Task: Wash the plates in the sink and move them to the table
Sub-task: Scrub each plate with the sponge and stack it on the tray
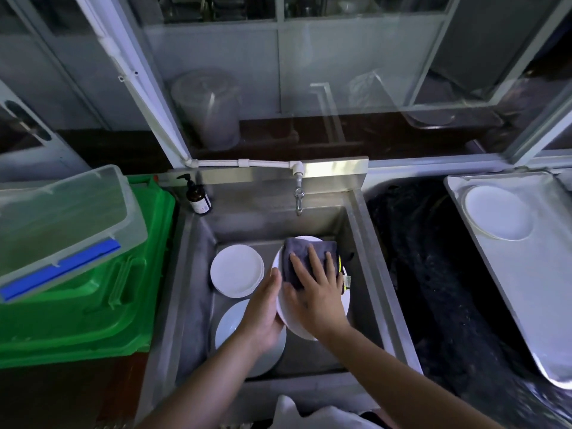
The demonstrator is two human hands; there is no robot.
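- A steel sink (365, 239) is taken as the landmark; its basin is dull grey and rectangular, with a tap (298, 196) hanging over the back edge.
- A white round plate (312, 328) is held tilted above the right half of the basin, its face turned up towards the camera; it looks smooth and glossy, and no pattern can be made out.
- The plate's left rim is gripped by the left hand (263, 317), thumb on the upper face and fingers curled beneath.
- A dark grey cloth (309, 252) with a yellow-edged label at its right side is pressed flat onto the plate by the right hand (315, 292), whose fingers are spread wide over the fabric.
- Two more white plates lie in the left half of the basin: a plate at the back (236, 270), which seems to top a small stack, and a plate at the front (235, 323), partly hidden under the left forearm.
- A brown pump bottle (198, 196) stands on the sink's back left corner.
- To the right of the sink, past a dark surface (433, 274), a pale tray (526, 274) carries one white plate (498, 212) lying flat at its far end.
- To the left of the sink, a clear lidded box (62, 224) rests tilted on a green crate (93, 305).
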